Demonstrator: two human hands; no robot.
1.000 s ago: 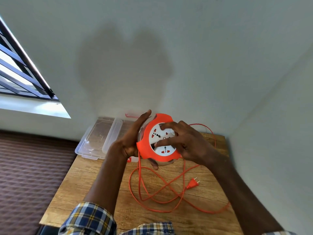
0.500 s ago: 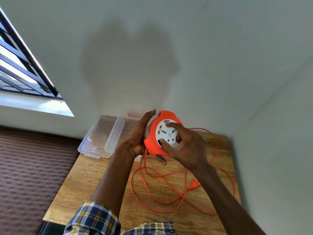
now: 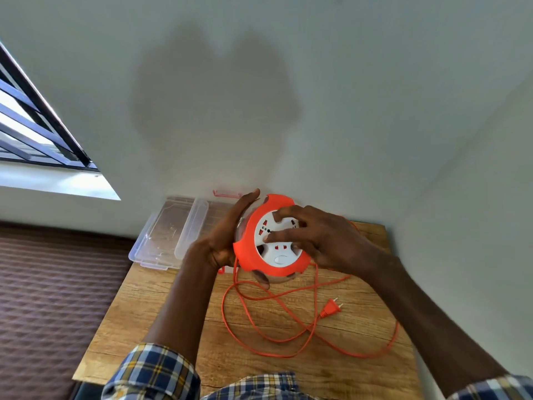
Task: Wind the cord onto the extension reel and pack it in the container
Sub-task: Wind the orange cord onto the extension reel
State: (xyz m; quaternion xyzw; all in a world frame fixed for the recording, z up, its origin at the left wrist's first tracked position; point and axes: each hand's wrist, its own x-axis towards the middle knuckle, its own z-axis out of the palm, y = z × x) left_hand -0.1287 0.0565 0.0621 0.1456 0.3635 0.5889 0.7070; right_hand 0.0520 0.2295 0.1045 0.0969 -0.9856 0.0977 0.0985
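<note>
I hold an orange extension reel (image 3: 253,256) with a white socket face above the wooden table (image 3: 161,307). My left hand (image 3: 227,235) grips the reel's back and left rim, thumb showing under it. My right hand (image 3: 317,238) has its fingertips curled onto the white socket face. The orange cord (image 3: 259,330) hangs from the reel's lower left and lies in loose loops on the table, ending in an orange plug (image 3: 331,308). A clear plastic container (image 3: 164,235) sits at the table's far left corner, partly hidden behind my left hand.
A clear lid (image 3: 191,226) leans beside the container, with a red clip (image 3: 226,194) against the wall behind. The wall runs along the table's far and right sides. A dark patterned floor (image 3: 52,284) lies to the left, below a barred window (image 3: 31,131).
The white socket face has turned under my right fingers, which have shifted on it. The cord loops on the table have shifted and the plug has slid to the right.
</note>
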